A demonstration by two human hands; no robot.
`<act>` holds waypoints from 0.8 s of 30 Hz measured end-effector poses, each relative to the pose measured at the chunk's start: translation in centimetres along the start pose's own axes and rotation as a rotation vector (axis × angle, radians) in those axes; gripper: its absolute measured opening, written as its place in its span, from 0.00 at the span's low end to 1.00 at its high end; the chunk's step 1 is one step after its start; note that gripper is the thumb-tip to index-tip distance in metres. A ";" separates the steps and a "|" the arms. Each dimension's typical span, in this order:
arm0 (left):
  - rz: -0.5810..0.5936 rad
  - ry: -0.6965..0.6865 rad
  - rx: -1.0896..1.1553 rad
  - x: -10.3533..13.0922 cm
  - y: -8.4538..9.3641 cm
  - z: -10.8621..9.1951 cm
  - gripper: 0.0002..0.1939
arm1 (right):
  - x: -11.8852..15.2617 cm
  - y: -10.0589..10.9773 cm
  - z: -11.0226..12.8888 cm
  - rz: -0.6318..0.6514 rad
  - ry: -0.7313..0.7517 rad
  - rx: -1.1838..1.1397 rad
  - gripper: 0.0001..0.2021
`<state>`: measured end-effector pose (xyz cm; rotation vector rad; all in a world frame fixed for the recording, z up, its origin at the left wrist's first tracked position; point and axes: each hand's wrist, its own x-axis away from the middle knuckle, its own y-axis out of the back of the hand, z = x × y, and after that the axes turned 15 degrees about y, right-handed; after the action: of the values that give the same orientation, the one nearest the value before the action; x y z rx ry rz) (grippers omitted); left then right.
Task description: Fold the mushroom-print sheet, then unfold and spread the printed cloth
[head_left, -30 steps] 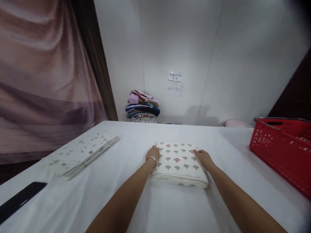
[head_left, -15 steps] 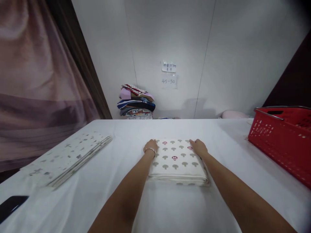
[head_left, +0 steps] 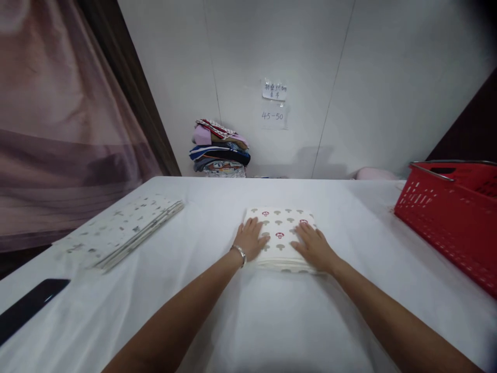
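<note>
A folded white cloth (head_left: 280, 224) printed with grey and red mushrooms lies in the middle of the white-covered table (head_left: 279, 316). Its layers show along the near edge. Flat on the cloth's left side rests my left hand (head_left: 250, 240), fingers spread, with a bracelet at the wrist. My right hand (head_left: 313, 246) lies over the right side, its fingers also stretched out and apart. Neither hand grips anything.
Another folded patterned cloth (head_left: 128, 228) lies on the table's left side, with a dark flat object (head_left: 33, 303) nearer me. A red basket (head_left: 446, 217) stands at the right. Stacked fabrics (head_left: 220, 149) sit beyond the far edge, by the wall.
Both hands have let go of the cloth's far corners and moved nearer to me, now lying flat on top of it. The view has tilted slightly down.
</note>
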<state>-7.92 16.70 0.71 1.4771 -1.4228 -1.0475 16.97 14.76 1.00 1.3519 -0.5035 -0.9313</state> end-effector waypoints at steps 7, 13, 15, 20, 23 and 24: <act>0.080 -0.022 0.068 1.1 0.2 0.5 0.25 | 1.3 0.5 0.8 0.032 -0.004 -0.092 0.26; 0.036 -0.158 0.110 5.8 2.1 1.3 0.20 | 5.0 1.2 1.8 -0.158 0.231 -0.173 0.20; 0.012 -0.216 0.102 7.3 1.8 1.3 0.19 | 5.8 1.0 2.6 -0.178 0.296 -0.167 0.18; -0.091 -0.308 0.159 7.9 0.7 -0.2 0.15 | 5.1 0.9 4.0 -0.237 0.265 -0.140 0.15; -0.111 -0.382 0.170 7.4 0.5 -1.2 0.13 | 4.3 0.7 4.2 -0.244 0.240 -0.112 0.14; -0.117 -0.396 0.165 7.2 0.5 -1.4 0.12 | 4.1 0.6 4.3 -0.239 0.238 -0.101 0.14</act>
<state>-6.62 9.46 1.41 1.5424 -1.7478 -1.3809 16.13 8.88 1.55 1.4281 -0.1128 -0.9590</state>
